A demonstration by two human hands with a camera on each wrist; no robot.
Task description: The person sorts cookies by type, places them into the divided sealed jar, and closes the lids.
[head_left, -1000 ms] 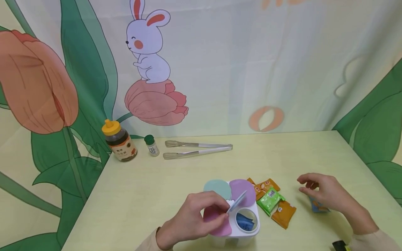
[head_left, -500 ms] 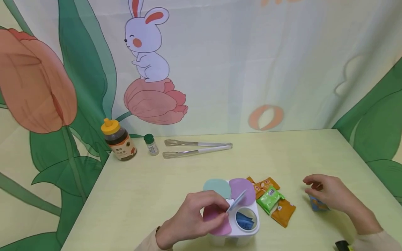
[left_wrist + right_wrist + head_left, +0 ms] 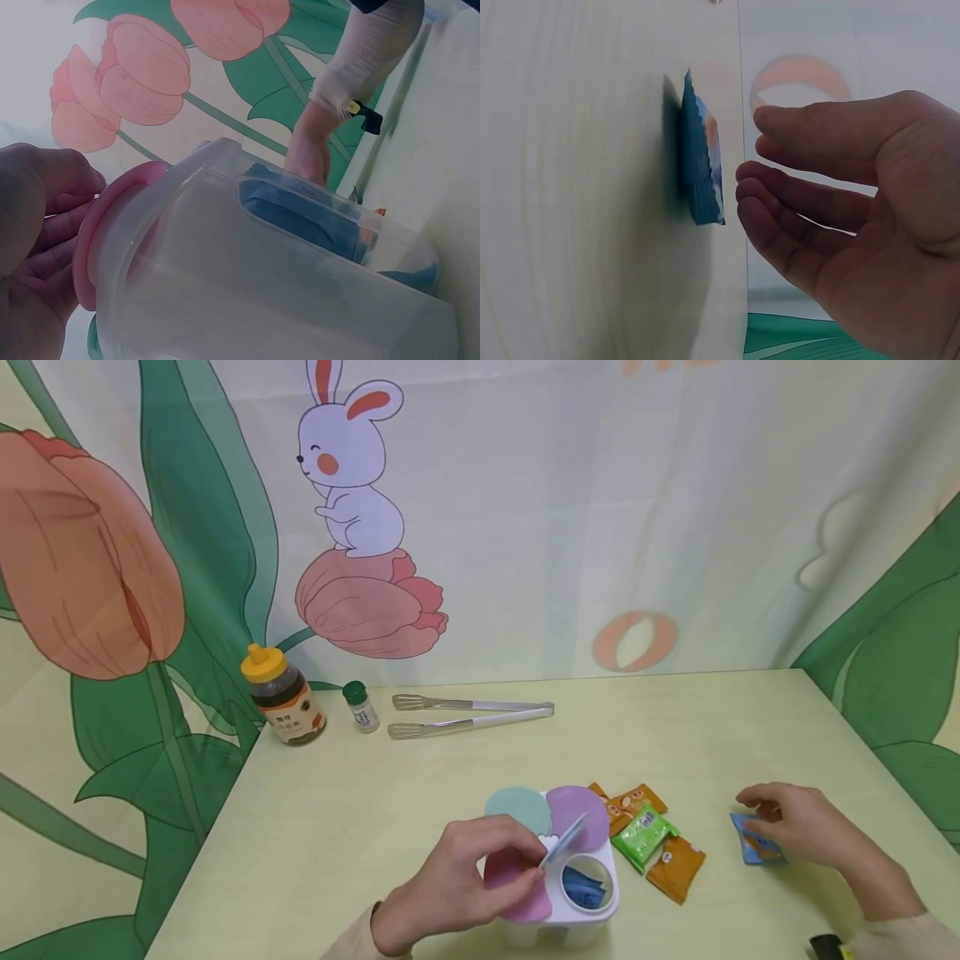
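A white four-compartment container [image 3: 603, 906] stands near the table's front edge, with teal [image 3: 517, 808], purple [image 3: 581, 814] and pink [image 3: 517, 881] lids down. My left hand [image 3: 536, 860] pinches the fourth lid [image 3: 566, 842], holding it raised over the open compartment, where a blue packet [image 3: 585, 887] lies. The left wrist view shows the left hand's fingers [image 3: 45, 225] against the pink lid [image 3: 112, 225] and the clear container wall [image 3: 285, 300]. My right hand [image 3: 772, 817] hovers open just above another blue packet [image 3: 753, 847] on the table; a gap shows between the fingers [image 3: 780, 187] and that packet [image 3: 701, 161].
Two orange packets [image 3: 630, 800] [image 3: 675, 868] and a green one [image 3: 643, 837] lie right of the container. A honey bottle [image 3: 285, 697], a small green-capped jar [image 3: 362, 707] and metal tongs [image 3: 472, 714] sit along the back edge by the printed cloth backdrop.
My right hand has shifted right and down over the blue packet on the table. The left hand and raised lid have stayed in place.
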